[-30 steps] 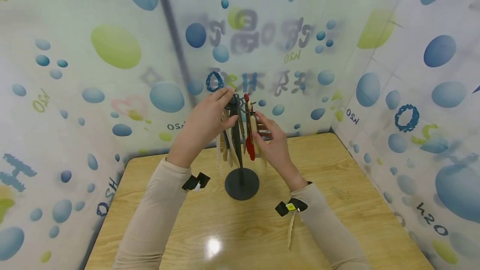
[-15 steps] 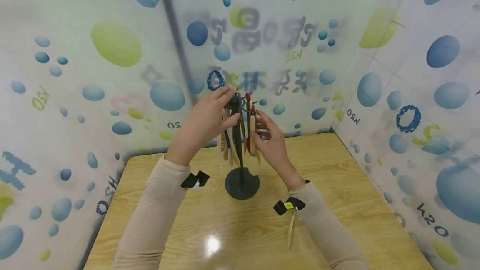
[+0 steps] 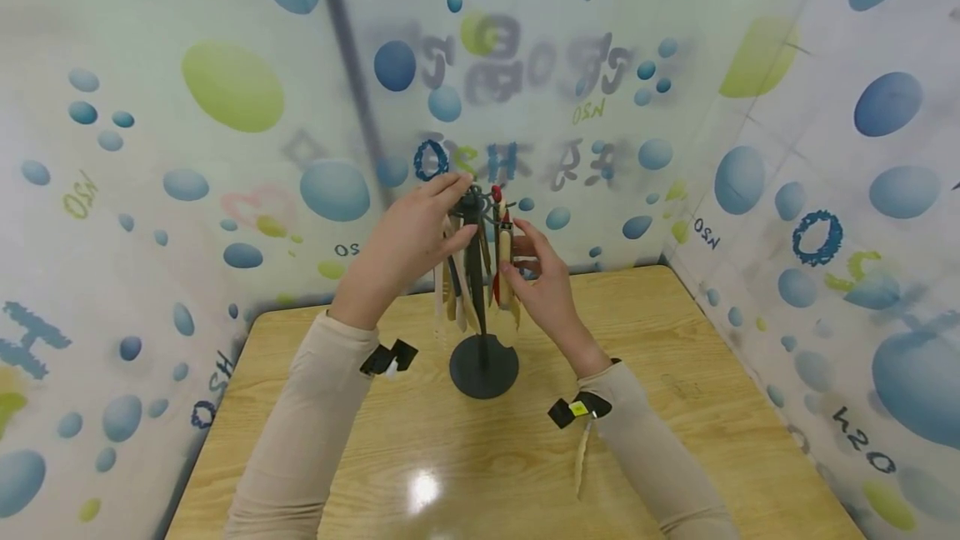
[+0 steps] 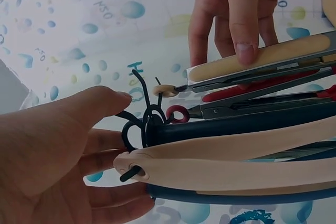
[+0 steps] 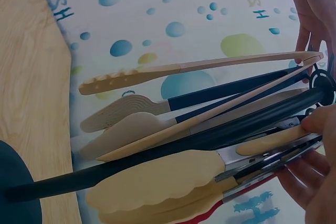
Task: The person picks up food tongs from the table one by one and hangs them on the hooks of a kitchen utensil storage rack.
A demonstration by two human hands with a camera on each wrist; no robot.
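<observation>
A dark utensil stand (image 3: pixel 483 369) with a round base and top hooks stands upright on the table. My left hand (image 3: pixel 412 236) holds its top, with thumb and fingers around the hooks. My right hand (image 3: pixel 547 286) pinches the handle of cream-headed tongs (image 5: pixel 157 182), thumb on the cream inlay. In the left wrist view, the tongs' end ring (image 4: pixel 165 91) is at a hook; whether the hook passes through it is unclear. Red tongs (image 4: pixel 231 94) hang beside them. Pale one-piece tongs (image 4: pixel 236 174) and dark-handled tongs with beige tips (image 5: pixel 126 132) hang on the left side.
The wooden table (image 3: pixel 660 440) has a rounded far edge close behind the stand. Printed sheet walls (image 3: pixel 540 107) with blue and green dots surround it on three sides. A pale strip (image 3: pixel 581 461) dangles from the right wrist band.
The cream-headed tongs have shifted slightly toward me and left with my right hand, covering more of the red tongs. Over the last half second almost nothing moves. My left hand stays at the stand's top.
</observation>
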